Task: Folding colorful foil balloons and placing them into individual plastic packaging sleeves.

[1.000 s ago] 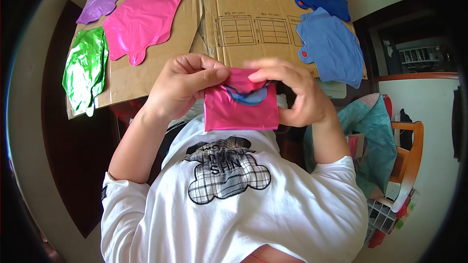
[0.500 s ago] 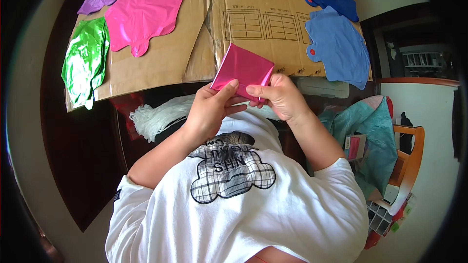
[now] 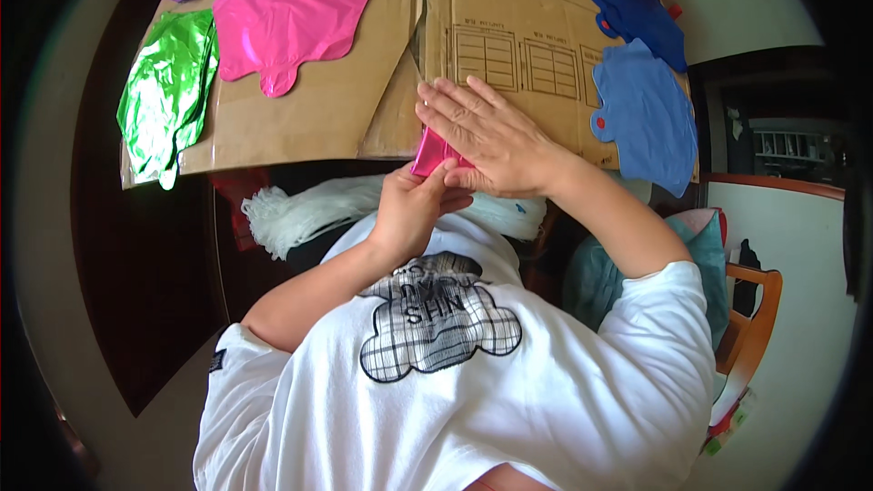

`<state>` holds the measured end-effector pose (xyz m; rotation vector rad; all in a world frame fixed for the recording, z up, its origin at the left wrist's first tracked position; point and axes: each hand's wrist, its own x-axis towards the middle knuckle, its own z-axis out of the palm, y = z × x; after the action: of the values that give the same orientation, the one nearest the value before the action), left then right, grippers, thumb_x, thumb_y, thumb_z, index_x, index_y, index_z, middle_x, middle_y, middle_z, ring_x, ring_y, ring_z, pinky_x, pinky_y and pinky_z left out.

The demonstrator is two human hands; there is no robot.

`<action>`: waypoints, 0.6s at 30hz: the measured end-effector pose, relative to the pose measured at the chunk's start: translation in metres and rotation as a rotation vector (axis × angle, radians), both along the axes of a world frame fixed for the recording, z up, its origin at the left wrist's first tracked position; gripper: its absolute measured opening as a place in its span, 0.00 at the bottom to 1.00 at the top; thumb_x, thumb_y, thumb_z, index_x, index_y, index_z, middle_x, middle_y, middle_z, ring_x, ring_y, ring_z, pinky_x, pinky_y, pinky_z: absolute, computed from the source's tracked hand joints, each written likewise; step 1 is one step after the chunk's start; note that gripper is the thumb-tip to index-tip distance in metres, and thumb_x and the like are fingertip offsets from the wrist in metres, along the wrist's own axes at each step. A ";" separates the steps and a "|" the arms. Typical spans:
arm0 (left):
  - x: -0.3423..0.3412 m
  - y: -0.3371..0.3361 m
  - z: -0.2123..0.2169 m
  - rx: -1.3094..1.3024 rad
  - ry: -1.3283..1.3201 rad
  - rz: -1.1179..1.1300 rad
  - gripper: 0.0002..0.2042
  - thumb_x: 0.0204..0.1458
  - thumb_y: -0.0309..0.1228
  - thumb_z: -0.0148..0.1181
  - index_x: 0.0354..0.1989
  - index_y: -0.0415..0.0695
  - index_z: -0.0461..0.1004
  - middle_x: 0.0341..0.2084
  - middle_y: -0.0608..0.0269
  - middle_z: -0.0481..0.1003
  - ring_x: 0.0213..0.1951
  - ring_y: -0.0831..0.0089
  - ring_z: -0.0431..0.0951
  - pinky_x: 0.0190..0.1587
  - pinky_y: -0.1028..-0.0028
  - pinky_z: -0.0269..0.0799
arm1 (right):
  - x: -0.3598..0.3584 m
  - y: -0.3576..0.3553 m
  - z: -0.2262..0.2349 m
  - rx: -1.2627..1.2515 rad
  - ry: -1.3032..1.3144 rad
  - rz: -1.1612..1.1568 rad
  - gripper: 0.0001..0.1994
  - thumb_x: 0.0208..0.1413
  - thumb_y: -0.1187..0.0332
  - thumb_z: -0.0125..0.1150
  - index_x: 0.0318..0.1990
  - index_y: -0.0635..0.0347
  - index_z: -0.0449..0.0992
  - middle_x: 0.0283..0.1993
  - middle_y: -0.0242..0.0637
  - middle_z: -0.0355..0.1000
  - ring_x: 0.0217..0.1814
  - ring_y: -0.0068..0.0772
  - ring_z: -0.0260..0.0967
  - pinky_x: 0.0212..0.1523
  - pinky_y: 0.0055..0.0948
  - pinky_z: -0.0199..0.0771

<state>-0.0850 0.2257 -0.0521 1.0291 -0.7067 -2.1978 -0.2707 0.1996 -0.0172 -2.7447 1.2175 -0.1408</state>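
a person's left hand [image 3: 411, 202] pinches a folded pink foil packet [image 3: 431, 151] between thumb and fingers at the middle of the cardboard sheet's [image 3: 291, 132] near edge, as the right hand [image 3: 498, 144] lies flat across it, fingers straight rather than curled around it, hiding much of the foil. a shiny green foil [image 3: 168, 91] rests at the near left corner, a light blue foil [image 3: 646, 114] at the near right corner.
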 end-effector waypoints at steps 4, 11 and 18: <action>0.000 -0.001 0.003 0.066 0.062 0.050 0.11 0.61 0.33 0.53 0.42 0.37 0.74 0.34 0.58 0.78 0.34 0.69 0.80 0.40 0.71 0.80 | 0.002 -0.002 0.004 0.040 -0.001 -0.001 0.39 0.61 0.42 0.41 0.71 0.56 0.44 0.75 0.43 0.37 0.77 0.42 0.33 0.73 0.47 0.30; 0.002 -0.002 0.007 0.052 0.041 0.007 0.11 0.62 0.33 0.51 0.44 0.38 0.74 0.37 0.62 0.78 0.36 0.72 0.80 0.42 0.71 0.78 | 0.002 0.001 0.034 -0.095 -0.104 0.046 0.38 0.58 0.46 0.52 0.70 0.55 0.48 0.75 0.42 0.41 0.77 0.38 0.35 0.73 0.47 0.32; 0.004 -0.002 0.006 0.104 0.128 0.010 0.11 0.61 0.33 0.52 0.42 0.37 0.74 0.36 0.59 0.77 0.36 0.71 0.79 0.42 0.70 0.79 | -0.001 0.000 0.014 0.140 -0.234 -0.002 0.39 0.58 0.46 0.53 0.70 0.58 0.49 0.74 0.43 0.44 0.76 0.42 0.39 0.73 0.44 0.35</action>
<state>-0.0811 0.2232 -0.0464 0.9299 -0.5340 -2.2890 -0.2713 0.1991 -0.0032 -2.5234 1.1219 -0.3512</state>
